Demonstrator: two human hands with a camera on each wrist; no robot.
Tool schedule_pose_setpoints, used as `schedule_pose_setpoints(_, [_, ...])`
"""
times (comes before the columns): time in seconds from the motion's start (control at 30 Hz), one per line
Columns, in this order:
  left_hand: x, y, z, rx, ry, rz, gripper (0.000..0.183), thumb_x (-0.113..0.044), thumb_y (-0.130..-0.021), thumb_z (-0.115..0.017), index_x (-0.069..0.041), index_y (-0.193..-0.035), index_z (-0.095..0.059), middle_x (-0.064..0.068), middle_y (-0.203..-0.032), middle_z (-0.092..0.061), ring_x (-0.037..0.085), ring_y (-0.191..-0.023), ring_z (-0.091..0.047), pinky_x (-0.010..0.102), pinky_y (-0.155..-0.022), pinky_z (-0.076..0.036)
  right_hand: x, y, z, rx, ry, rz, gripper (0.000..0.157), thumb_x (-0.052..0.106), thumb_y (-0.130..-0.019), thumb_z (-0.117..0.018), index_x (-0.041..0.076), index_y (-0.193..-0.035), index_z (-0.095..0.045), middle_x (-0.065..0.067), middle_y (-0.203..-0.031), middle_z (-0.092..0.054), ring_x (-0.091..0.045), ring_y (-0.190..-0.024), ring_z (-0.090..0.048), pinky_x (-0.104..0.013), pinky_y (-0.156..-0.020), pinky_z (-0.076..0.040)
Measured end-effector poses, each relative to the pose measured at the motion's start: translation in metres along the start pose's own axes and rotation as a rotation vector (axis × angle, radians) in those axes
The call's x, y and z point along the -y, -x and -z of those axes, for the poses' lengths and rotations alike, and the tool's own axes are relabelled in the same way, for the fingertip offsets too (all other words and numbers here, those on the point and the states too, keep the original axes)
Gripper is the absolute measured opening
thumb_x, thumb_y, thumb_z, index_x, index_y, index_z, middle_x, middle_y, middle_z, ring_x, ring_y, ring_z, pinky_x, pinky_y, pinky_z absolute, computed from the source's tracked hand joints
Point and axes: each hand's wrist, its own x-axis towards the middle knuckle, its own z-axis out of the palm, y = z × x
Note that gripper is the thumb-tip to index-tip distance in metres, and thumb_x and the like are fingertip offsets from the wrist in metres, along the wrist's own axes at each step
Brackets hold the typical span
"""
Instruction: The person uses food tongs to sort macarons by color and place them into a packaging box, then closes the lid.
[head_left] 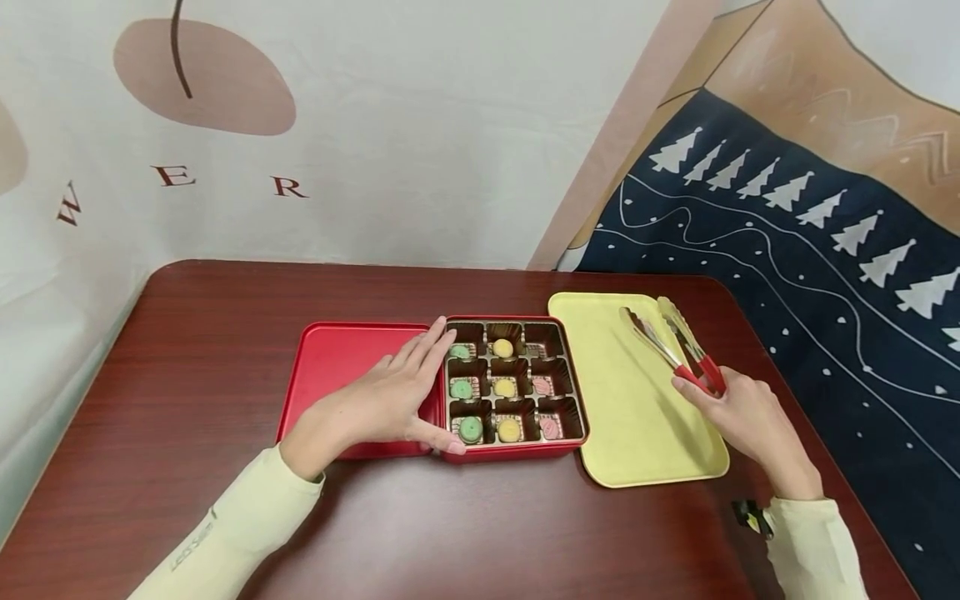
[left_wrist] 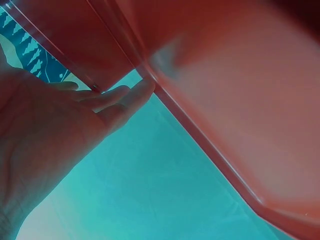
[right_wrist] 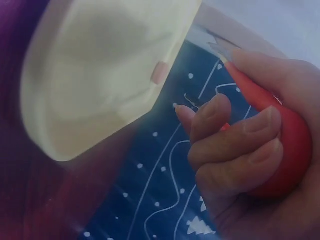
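My left hand (head_left: 390, 392) lies along the left side of a red box (head_left: 510, 454), its fingers extended at the far left corner and its thumb at the near left corner. The box holds a compartmented brown insert with small round sweets: green sweets (head_left: 471, 429) on the left, yellow sweets (head_left: 509, 430) in the middle, pink sweets (head_left: 551, 428) on the right. No sweet shows in the far right compartment. My right hand (head_left: 750, 417) grips red-handled metal tongs (head_left: 705, 371) above a yellow tray (head_left: 630, 433); the tong tips are apart with nothing visible between them.
A red lid (head_left: 322, 375) lies left of the box, partly under my left hand. A small pinkish patch (right_wrist: 159, 73) shows at the tray's edge in the right wrist view. Printed cloth hangs behind the brown table (head_left: 187, 400) and to its right.
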Motion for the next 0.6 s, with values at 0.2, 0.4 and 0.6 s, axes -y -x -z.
schedule_pose_setpoints(0.2, [0.000,0.000,0.001,-0.001,-0.008,0.000,0.149,-0.079,-0.077,-0.085,-0.005,-0.175,-0.001,0.014,-0.182,0.010,0.042,-0.165,-0.008,0.072,-0.124,-0.020,-0.007,-0.004,-0.007,0.013,0.007,-0.003,0.061,0.063,-0.105,-0.064,0.006,-0.083,-0.056,-0.005,-0.068,-0.053,-0.024,-0.063,-0.054,-0.039,-0.058,-0.040])
schedule_pose_setpoints(0.4, [0.001,0.000,0.001,-0.005,-0.005,-0.001,0.148,-0.078,-0.077,-0.085,-0.005,-0.175,-0.002,0.014,-0.182,0.010,0.045,-0.164,-0.011,0.073,-0.124,-0.021,-0.011,-0.007,-0.012,0.040,0.000,-0.017,0.062,0.063,-0.106,-0.062,0.004,-0.085,-0.058,-0.006,-0.070,-0.054,-0.025,-0.063,-0.053,-0.039,-0.057,-0.040])
schedule_pose_setpoints(0.6, [0.001,-0.001,0.000,-0.009,-0.006,-0.016,0.147,-0.078,-0.078,-0.084,-0.005,-0.175,-0.002,0.015,-0.182,0.009,0.048,-0.163,-0.014,0.072,-0.124,-0.022,-0.012,-0.007,-0.012,0.070,-0.007,-0.029,0.062,0.062,-0.106,-0.061,0.004,-0.085,-0.059,-0.007,-0.070,-0.053,-0.025,-0.064,-0.052,-0.039,-0.058,-0.039])
